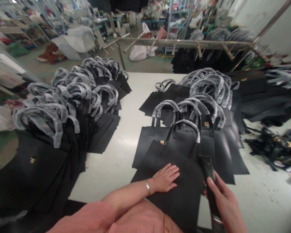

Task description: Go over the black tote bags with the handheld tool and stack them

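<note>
My left hand (167, 178) lies flat with fingers extended on a black tote bag (169, 200) in front of me. That bag has a small gold clasp near its top edge, and one of its handles is wrapped in clear plastic. At the bag's right edge, my right hand (223, 194) is closed around a long black strap-like piece (208, 168). The piece has a flat, wide upper end and a shiny metal band low down; its exact kind is unclear. Several more black bags (223, 155) with plastic-wrapped handles lie overlapped just beyond.
Another heap of black bags (38, 181) covers the left of the white table (128, 126). Black straps with gold fittings (276, 145) lie in a pile at the right. A metal rack (184, 42) stands behind the table, and more bags (269, 94) are at the far right.
</note>
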A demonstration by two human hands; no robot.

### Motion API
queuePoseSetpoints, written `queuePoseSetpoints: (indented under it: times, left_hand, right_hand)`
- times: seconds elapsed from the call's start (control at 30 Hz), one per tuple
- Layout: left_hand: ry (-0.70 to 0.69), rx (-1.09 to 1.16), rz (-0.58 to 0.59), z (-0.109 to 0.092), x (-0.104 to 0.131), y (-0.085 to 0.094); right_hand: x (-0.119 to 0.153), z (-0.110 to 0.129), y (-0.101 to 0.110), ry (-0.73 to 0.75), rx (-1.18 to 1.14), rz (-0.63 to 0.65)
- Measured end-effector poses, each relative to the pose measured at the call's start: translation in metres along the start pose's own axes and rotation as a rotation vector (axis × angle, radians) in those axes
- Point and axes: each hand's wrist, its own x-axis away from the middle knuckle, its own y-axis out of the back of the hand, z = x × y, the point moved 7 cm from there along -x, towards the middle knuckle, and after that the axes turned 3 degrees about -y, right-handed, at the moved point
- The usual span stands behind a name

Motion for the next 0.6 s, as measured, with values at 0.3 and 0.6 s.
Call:
queuePoseSetpoints:
  times: [0.3,0.6]
  left_hand:
    - [0.377,-0.124,-0.23,0.063,0.049,0.049]
    - [0.324,-0.114,-0.21,0.077,0.06,0.041]
  right_hand:
    - [0.015,-0.013,-0.078,-0.023,0.272,0.363]
    - [-0.006,0.011,-0.16,0.013,0.365,0.486]
